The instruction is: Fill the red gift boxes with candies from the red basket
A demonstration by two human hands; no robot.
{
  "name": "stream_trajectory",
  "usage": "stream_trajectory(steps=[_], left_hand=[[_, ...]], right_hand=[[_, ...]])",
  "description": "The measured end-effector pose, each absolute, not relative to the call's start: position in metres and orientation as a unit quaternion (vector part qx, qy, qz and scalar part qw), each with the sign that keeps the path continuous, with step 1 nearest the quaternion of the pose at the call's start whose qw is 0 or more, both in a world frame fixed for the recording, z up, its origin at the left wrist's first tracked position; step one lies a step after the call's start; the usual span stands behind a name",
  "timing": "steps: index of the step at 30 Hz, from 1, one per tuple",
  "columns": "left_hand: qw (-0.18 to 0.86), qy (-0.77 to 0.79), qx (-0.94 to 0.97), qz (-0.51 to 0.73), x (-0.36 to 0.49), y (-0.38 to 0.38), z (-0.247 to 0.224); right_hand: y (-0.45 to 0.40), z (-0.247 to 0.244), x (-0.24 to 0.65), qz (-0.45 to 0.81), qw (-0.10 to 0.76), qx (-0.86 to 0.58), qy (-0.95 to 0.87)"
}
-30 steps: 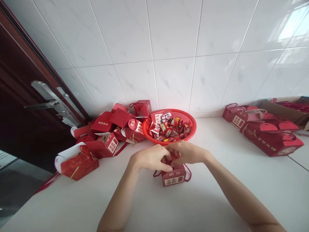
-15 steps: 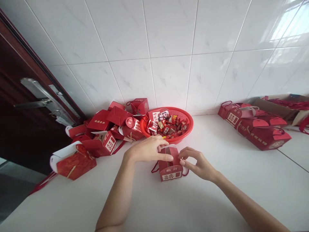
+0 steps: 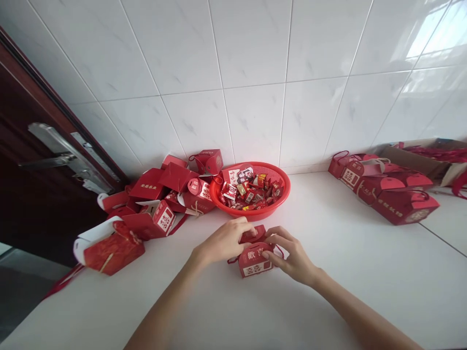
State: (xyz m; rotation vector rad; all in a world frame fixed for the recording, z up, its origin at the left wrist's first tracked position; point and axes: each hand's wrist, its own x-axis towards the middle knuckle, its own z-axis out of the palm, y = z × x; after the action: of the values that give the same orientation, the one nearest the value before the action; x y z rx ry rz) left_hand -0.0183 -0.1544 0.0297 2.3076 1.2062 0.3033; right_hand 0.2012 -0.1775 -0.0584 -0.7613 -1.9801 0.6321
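Observation:
A small red candy box (image 3: 257, 266) with gold characters and a white printed panel stands upright on the white table, a dark red cord at each side. Its rounded end flaps lean inward over the top. My left hand (image 3: 228, 241) curls its fingers over the far flap and the box's left top edge. From the other side, my right hand (image 3: 290, 255) has its thumb on the near flap and its fingers bent over the right top edge. The inside of the box is hidden. Just behind stands a red plastic basket (image 3: 268, 212) of wrapped sweets (image 3: 251, 194).
Several red boxes (image 3: 148, 184), some with lids up, are heaped on the left beside a door with a metal handle (image 3: 58, 150). Closed red boxes (image 3: 397, 204) stand in a group at right, before a cardboard carton (image 3: 406, 160). A tiled wall backs the table (image 3: 321, 311).
The box's end flaps have been folded inward, covering the opening that showed before. My right hand has moved onto the near flap; my left has come down onto the far one.

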Motion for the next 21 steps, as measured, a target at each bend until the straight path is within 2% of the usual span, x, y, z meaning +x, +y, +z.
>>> stream_trajectory(steps=[7,13,18,21], left_hand=[[0.306,0.471,0.805,0.192,-0.035,-0.165,0.014],[0.312,0.512,0.761,0.247,-0.033,-0.166,-0.002],[0.339,0.535,0.745,0.21,-0.035,-0.164,-0.003],[0.332,0.532,0.757,0.184,-0.036,-0.164,0.002]], right_hand=[[-0.181,-0.06,0.196,0.29,0.463,-0.39,-0.741],[-0.17,-0.062,0.205,0.412,0.382,-0.448,-0.696],[-0.158,-0.061,0.218,0.522,0.301,-0.438,-0.667],[-0.156,-0.051,0.226,0.577,0.319,-0.41,-0.63]])
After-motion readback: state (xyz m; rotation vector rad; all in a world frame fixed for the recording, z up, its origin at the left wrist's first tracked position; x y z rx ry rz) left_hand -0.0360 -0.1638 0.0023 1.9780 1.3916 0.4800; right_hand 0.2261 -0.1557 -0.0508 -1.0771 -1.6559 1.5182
